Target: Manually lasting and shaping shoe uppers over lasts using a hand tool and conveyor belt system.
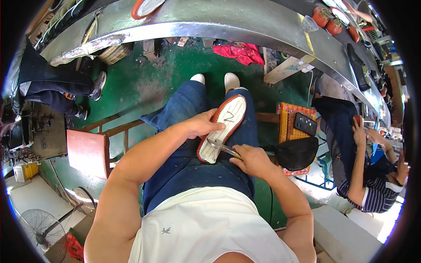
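Across my lap, tilted slightly, lies a shoe sole (232,115) with a white face, dark marks on it and a reddish-brown rim. My left hand (204,124) grips its left edge, thumb pressed on the white face. In my right hand (253,160) is a knife (227,149) with a pale metal blade and a yellowish handle. Its blade lies over the lower, near part of the sole. Whether the edge is cutting in cannot be made out.
A long metal-edged workbench (193,31) curves across the far side, with red shoes (321,16) on it. On my right, a beaded seat (287,127) holds a phone (305,124) and a black pouch (297,153). A wooden stool (89,151) stands left; people sit on both sides.
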A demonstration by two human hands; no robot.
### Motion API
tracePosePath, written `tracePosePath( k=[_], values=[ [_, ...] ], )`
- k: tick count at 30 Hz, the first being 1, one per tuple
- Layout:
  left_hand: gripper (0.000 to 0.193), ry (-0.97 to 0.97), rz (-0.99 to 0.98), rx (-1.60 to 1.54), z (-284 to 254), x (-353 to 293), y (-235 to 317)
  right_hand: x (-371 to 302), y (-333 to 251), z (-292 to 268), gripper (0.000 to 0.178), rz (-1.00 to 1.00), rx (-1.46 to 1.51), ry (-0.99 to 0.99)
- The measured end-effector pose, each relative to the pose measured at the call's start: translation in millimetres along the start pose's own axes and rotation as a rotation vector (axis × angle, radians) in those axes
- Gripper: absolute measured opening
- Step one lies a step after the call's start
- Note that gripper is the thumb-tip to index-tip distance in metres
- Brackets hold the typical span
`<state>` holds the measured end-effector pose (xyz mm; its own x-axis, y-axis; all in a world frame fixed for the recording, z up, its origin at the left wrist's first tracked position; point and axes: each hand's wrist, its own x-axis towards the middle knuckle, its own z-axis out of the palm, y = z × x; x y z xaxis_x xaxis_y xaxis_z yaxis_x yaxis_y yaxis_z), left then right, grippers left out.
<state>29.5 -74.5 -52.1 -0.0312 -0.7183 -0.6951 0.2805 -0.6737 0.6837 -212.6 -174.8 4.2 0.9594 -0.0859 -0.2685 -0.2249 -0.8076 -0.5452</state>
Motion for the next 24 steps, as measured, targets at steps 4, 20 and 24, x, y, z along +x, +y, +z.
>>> tracePosePath(
  k=[4,20,24],
  values=[
    [0.072,0.031,0.096,0.005,-1,7,-17,11,-27,-16,0.033,0.091,-0.151,-0.092],
    [0.094,0.01,0.301,0.2,27,-30,-88,-41,1,10,0.036,0.321,0.214,-0.156],
    [0.091,0.076,0.319,0.148,36,-27,-87,-37,16,-11,0.036,0.26,0.449,-0.234]
  ],
)
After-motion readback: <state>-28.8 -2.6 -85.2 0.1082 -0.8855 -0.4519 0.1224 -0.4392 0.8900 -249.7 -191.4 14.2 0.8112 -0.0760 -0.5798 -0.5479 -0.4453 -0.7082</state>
